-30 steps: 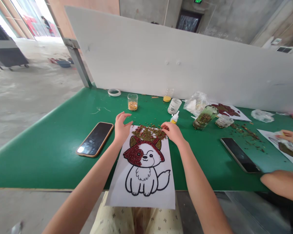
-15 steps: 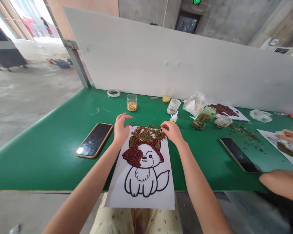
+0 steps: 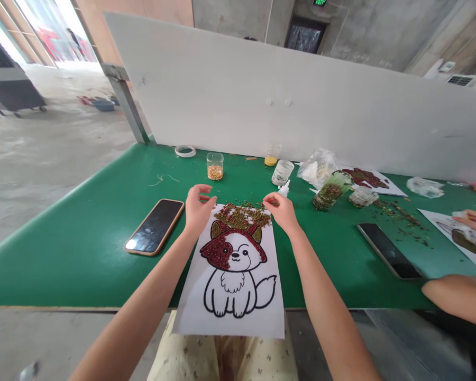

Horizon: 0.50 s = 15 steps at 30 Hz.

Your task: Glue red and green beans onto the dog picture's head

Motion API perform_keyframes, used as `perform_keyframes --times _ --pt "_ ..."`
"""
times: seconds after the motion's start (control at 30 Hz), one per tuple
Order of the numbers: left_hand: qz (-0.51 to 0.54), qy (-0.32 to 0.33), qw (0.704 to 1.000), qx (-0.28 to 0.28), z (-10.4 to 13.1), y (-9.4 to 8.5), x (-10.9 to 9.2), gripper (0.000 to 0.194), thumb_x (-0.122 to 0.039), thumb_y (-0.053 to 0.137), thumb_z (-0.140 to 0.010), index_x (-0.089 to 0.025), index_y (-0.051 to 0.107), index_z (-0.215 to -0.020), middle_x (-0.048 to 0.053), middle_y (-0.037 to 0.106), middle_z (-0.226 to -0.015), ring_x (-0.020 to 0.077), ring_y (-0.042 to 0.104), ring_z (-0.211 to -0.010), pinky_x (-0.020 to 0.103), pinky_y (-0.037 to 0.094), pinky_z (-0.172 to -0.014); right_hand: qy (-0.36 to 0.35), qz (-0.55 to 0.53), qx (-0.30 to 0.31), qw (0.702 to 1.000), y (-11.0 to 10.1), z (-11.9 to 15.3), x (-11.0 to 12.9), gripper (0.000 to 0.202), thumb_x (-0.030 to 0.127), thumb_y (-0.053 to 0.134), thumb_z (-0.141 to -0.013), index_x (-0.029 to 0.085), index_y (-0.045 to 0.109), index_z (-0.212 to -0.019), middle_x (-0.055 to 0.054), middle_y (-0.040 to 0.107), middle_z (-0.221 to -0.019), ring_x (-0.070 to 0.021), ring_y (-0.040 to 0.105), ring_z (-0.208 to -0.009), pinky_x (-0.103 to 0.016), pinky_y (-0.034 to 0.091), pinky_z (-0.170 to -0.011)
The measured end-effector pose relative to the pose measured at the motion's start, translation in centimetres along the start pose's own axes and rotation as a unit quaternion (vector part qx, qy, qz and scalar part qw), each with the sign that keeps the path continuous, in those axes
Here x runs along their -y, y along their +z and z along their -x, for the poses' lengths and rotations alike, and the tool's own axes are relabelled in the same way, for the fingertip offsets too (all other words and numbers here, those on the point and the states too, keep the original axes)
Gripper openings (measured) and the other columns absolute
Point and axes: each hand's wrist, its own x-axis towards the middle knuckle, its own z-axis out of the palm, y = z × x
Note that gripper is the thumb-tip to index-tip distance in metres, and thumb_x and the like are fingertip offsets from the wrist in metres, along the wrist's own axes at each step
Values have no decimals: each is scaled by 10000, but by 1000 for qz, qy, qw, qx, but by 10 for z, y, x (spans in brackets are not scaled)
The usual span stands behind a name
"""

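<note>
A white sheet of paper (image 3: 190,312) with a printed cartoon dog (image 3: 232,291) hangs partly over the table's front edge. Red beans (image 3: 218,254) cover part of the dog's head, and its ears hold green ones. A loose pile of green and red beans (image 3: 241,216) lies along the top of the sheet. My left hand (image 3: 198,207) is by the upper left corner, fingers apart and slightly curled, with nothing visible in it. At the upper right corner, my right hand (image 3: 281,210) has thumb and fingertips pinched together; whatever is between them is hidden. Behind it stands a white glue bottle (image 3: 284,189).
Phones lie left (image 3: 154,226) and right (image 3: 386,251) on the green table (image 3: 83,248). Behind are a cup of corn kernels (image 3: 214,168), a clear cup (image 3: 282,173) and a tilted jar of beans (image 3: 331,191). Another person's hand (image 3: 474,222) works at the right.
My left thumb has come out further from behind the fingers, near the sheet's corner. My right hand has shifted slightly right, fingers still pinched. The sheet looks almost unmoved.
</note>
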Motion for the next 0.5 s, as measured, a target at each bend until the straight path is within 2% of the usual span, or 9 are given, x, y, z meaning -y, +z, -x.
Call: perform_keyframes --times 0.13,0.2,0.27,0.37,0.5 --pt "-59 85 992 68 8 4 -6 342 -222 589 -764 -198 519 -1098 16 546 -914 86 527 -613 243 468 -569 51 -133 12 990 9 1 8 172 337 671 -667 207 579 -734 -13 618 -711 -174 599 -680 -345 509 -692" --pt "-101 153 975 125 12 7 -10 270 -271 572 -805 -202 561 -1066 32 553 -938 112 554 -690 270 485 -638 75 -186 22 980 15 4 14 217 364 703 -645 212 576 -733 -5 616 -716 -166 595 -681 -342 510 -706" --pt "-133 207 952 183 17 9 -14 278 -337 563 -830 -216 581 -1080 47 564 -981 157 578 -832 315 490 -760 89 -220 37 971 22 8 21 239 381 719 -640 214 576 -734 1 615 -731 -161 596 -696 -337 505 -728" --pt "-152 239 930 233 22 14 -18 357 -405 574 -828 -227 567 -1137 59 565 -1057 198 562 -978 354 470 -859 87 -244 68 964 31 15 31 234 377 725 -653 215 582 -744 11 606 -742 -152 589 -717 -319 488 -736" --pt "-149 245 928 236 22 16 -20 251 -396 570 -837 -202 615 -990 54 581 -992 192 555 -946 353 459 -858 77 -236 97 964 38 20 36 212 360 717 -672 211 588 -750 17 591 -744 -136 559 -721 -286 456 -708"
